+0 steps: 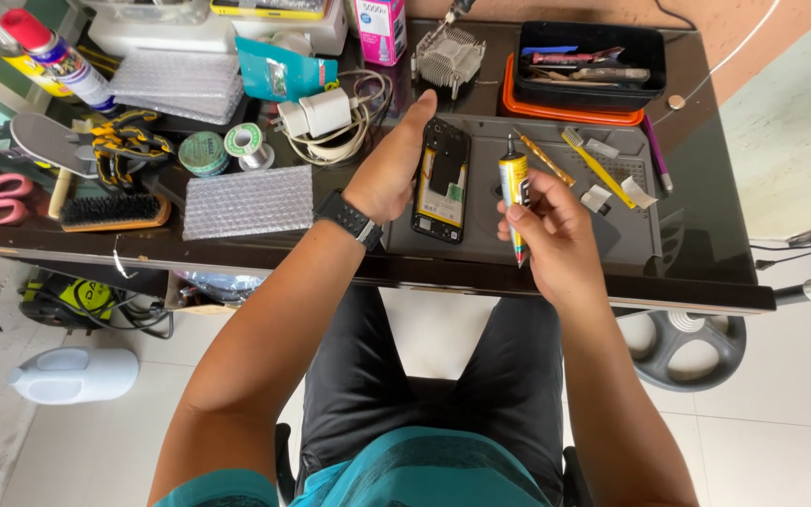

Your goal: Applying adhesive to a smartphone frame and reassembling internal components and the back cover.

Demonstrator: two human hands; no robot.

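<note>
Holding the opened phone by its left edge, my left hand keeps it tilted above the grey work mat on the worktop, with the thumb reaching up past the top corner. The back cover is off, so exposed boards and a battery face me. I judge it light and rigid but fragile; the frame edges are the safe hold, never the bare internals. My right hand has its fingers closed around a small glue tube, nozzle up, just beside the phone's right edge. The tube looks light and soft-walled, so a firm squeeze could spill it; the lower body is the better grip.

Not verifiable: the left fingers behind the phone, the tube's lower end inside my fist, and whether the nozzle is capped. Contents of the black tray are too cluttered to identify.
</note>
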